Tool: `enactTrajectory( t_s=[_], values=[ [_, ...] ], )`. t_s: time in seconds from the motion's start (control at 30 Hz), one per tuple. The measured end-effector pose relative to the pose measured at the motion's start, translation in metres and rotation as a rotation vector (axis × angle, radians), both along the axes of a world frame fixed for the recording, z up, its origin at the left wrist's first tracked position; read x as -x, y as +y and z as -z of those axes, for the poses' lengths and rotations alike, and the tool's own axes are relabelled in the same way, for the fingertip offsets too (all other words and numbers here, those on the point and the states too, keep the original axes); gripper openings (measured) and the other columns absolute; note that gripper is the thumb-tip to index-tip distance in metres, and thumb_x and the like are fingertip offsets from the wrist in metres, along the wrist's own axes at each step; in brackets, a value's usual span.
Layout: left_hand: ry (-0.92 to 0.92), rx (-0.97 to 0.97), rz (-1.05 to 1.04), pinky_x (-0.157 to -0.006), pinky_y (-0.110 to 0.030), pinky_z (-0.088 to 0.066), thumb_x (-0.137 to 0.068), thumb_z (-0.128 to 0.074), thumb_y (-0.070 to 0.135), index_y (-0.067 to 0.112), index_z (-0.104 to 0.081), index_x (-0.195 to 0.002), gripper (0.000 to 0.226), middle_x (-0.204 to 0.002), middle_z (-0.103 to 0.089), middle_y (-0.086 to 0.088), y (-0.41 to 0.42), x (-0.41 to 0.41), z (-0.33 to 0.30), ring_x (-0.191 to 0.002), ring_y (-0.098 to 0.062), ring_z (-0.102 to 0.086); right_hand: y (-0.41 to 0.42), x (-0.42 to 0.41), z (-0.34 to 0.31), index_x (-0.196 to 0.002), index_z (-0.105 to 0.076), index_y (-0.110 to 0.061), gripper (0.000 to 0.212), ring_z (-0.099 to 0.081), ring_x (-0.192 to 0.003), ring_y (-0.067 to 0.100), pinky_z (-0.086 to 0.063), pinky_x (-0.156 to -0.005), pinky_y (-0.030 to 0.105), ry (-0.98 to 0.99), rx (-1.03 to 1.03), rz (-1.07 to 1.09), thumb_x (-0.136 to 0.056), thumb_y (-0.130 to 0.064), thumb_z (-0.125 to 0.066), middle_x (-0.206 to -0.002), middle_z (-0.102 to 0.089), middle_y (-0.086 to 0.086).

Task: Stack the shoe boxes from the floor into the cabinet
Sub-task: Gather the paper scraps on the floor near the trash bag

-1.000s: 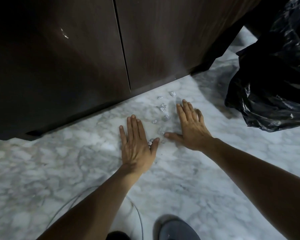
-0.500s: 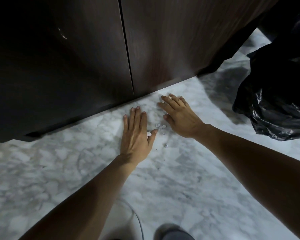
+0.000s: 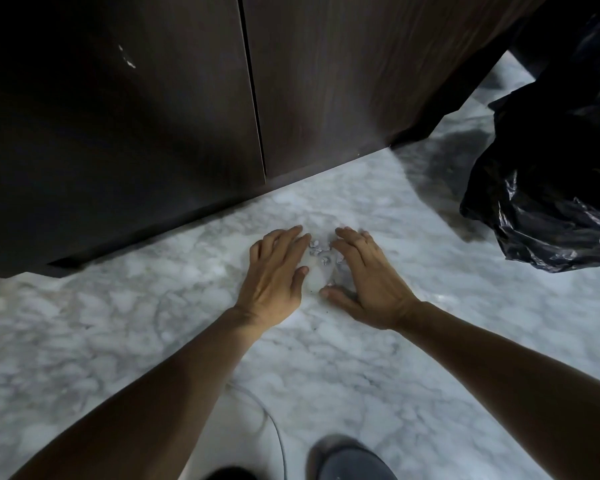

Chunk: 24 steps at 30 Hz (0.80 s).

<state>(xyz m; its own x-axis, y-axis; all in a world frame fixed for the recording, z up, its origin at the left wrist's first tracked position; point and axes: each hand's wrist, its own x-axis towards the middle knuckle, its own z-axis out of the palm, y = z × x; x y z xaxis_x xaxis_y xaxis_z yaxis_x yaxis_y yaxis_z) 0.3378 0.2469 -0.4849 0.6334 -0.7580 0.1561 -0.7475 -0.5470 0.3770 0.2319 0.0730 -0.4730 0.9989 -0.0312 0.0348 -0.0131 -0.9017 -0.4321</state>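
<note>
**Between the hands: scraps, not boxes**

Between the two hands, on the marble floor (image 3: 430, 341) just near of the cabinet (image 3: 326, 98), lies a small cluster of crumpled silvery scraps (image 3: 317, 251). No shoe box shows anywhere in view, so where the boxes are cannot be told; the cabinet doors are shut, the seam between them running down the far middle.

The scraps look like tiny wads of foil or paper: very light, loose, and likely to scatter or slide on the polished stone. They seem best taken by sweeping them into one heap and scooping from the sides, or pinching them one at a time. Exactly what they are is too small to tell.

The left hand (image 3: 274, 275) lies palm down, fingers together and curved rightward toward the scraps, thumb tucked in near them. The right hand (image 3: 368, 275) mirrors it, fingers together and curled leftward, thumb stretched along the near side. Together they cup the cluster from both sides, holding nothing.

At far right a black bag (image 3: 551, 185) sits on the floor, well apart from the hands. Near the bottom edge a shoe (image 3: 350, 462) and a thin cable (image 3: 274, 424) show.
</note>
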Motion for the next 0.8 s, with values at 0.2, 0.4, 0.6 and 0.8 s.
enactTrajectory(
  t_s=[0.2, 0.4, 0.6, 0.8],
  values=[
    [-0.049, -0.095, 0.131, -0.114, -0.048, -0.019, -0.093, -0.042, 0.018, 0.018, -0.056, -0.127, 0.036, -0.15, -0.039, -0.012, -0.003, -0.005, 0.005, -0.141, -0.033, -0.028, -0.003, -0.003, 0.008, -0.11, -0.063, -0.004, 0.031, -0.049, -0.121, 0.032, -0.038, -0.104, 0.047, -0.147, 0.006, 0.048, -0.09, -0.025, -0.054, -0.121, -0.057, 0.015],
    [-0.004, 0.038, -0.02, -0.089, -0.033, -0.033, -0.088, -0.042, 0.014, 0.011, -0.06, -0.097, 0.021, -0.124, -0.058, -0.008, 0.007, 0.002, 0.002, -0.113, -0.028, -0.051, -0.003, 0.005, 0.006, -0.107, -0.06, -0.007, 0.021, -0.05, -0.12, 0.028, -0.036, -0.104, 0.039, -0.156, -0.041, 0.169, -0.09, -0.017, -0.05, -0.123, -0.058, 0.011],
    [-0.056, 0.035, -0.112, -0.075, -0.038, -0.041, -0.09, -0.048, 0.028, 0.012, -0.059, -0.107, 0.026, -0.11, -0.057, -0.007, 0.017, 0.01, 0.002, -0.093, -0.025, -0.05, 0.015, -0.008, 0.002, -0.132, -0.048, -0.017, 0.056, -0.042, -0.123, 0.02, -0.031, -0.098, 0.037, -0.048, 0.017, 0.193, -0.087, -0.05, -0.051, -0.133, -0.048, 0.002],
    [-0.163, 0.045, -0.09, -0.062, -0.037, -0.04, -0.096, -0.046, 0.029, 0.01, -0.058, -0.082, 0.027, -0.08, -0.055, -0.006, 0.019, 0.007, 0.006, -0.071, -0.024, -0.051, 0.017, -0.027, 0.01, -0.105, -0.061, -0.023, 0.024, -0.049, -0.091, 0.023, -0.033, -0.075, 0.034, -0.13, 0.148, 0.13, -0.093, -0.04, -0.05, -0.102, -0.052, 0.002]
  ],
)
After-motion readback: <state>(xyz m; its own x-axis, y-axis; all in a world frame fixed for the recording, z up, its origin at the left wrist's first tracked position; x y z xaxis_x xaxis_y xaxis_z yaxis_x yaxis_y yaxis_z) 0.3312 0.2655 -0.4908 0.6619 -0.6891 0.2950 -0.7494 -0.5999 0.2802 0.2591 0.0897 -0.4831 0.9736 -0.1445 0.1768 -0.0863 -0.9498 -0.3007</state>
